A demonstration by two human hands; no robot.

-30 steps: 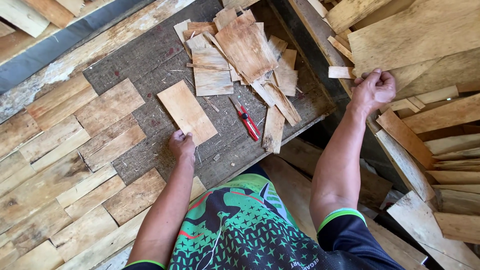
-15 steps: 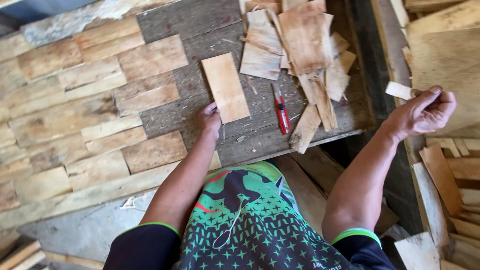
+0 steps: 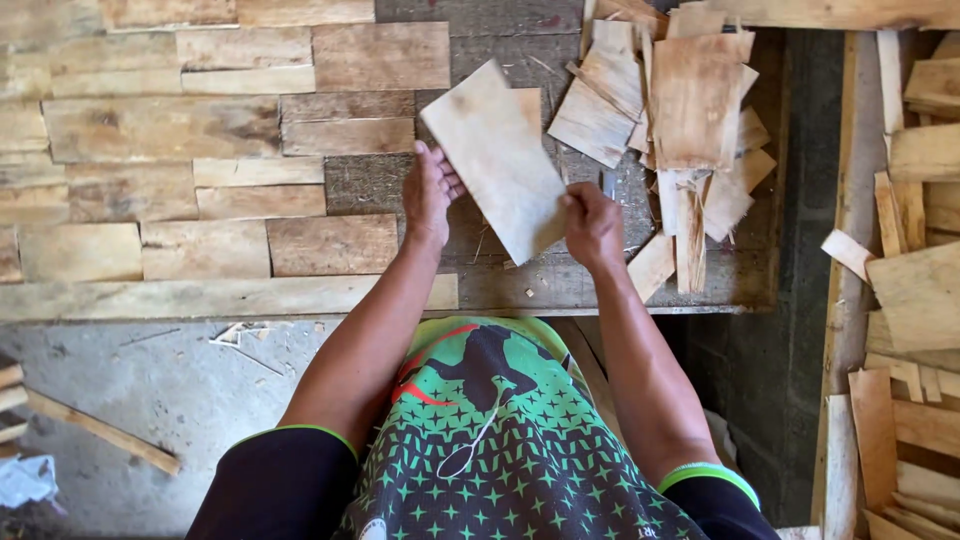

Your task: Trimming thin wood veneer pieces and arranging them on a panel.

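**Both hands on a pale veneer sheet over the work board**

Head view: a dark work board (image 3: pixel 520 25) fills the upper middle. Its near edge runs left to right just above the person's lap; its right edge drops off beside a dark gap, with a long plank (image 3: pixel 850 220) standing along that gap. The left part of the board is covered by laid veneer pieces (image 3: pixel 200 130), set edge to edge in rows, little bare board between them. Open bare board shows only in a strip around the hands, from the last laid pieces to the loose pile. The loose veneer pile (image 3: pixel 690 110) sits upper right on the board, sheets overlapping and fanned, just beside the right hand. More wood offcuts (image 3: pixel 920 290) stack at the far right, well apart across the gap. Concrete floor (image 3: pixel 150 390) lower left, with a thin stick (image 3: pixel 100 430) lying on it.

Pale veneer sheet (image 3: pixel 495 155): lifted, tilted, one corner pointing up-left, between the two hands and above the bare strip. Right hand (image 3: pixel 592 225) is closed on the sheet's lower right corner, fingers curled around the edge. Left hand (image 3: pixel 432 190) is mostly open, fingers stretched, fingertips touching the sheet's left edge; can't tell whether it pinches or only steadies.
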